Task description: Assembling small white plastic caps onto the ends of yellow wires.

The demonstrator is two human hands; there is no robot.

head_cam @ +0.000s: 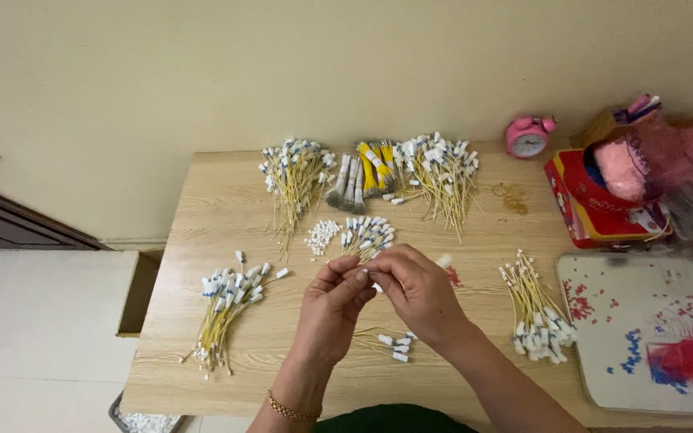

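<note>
Yellow wire pieces with white end caps are what I see pinched between both hands, held up over the middle of the wooden table (202,200). My left hand (332,309) has its fingers closed around the lower part of this small held bunch (365,255), and my right hand (419,290) closes thumb and fingertips on it from the other side; the two hands touch at the fingertips. A thin gold bracelet (289,410) sits on the left wrist.

Just below the hands, a few loose capped wires (387,341) lie on the table. Beyond the fingertips sits a small heap of white caps (322,236). Left of the hands lies a bundle of capped wires (224,309), and another bundle (537,314) lies to the right. Along the far edge are two larger bundles (294,180) (441,176) with grey and yellow tied bunches (365,176) between them. Further right stand a pink alarm clock (528,136), a red box (595,200) and a pale tray (643,337) scattered with small red and blue bits.
</note>
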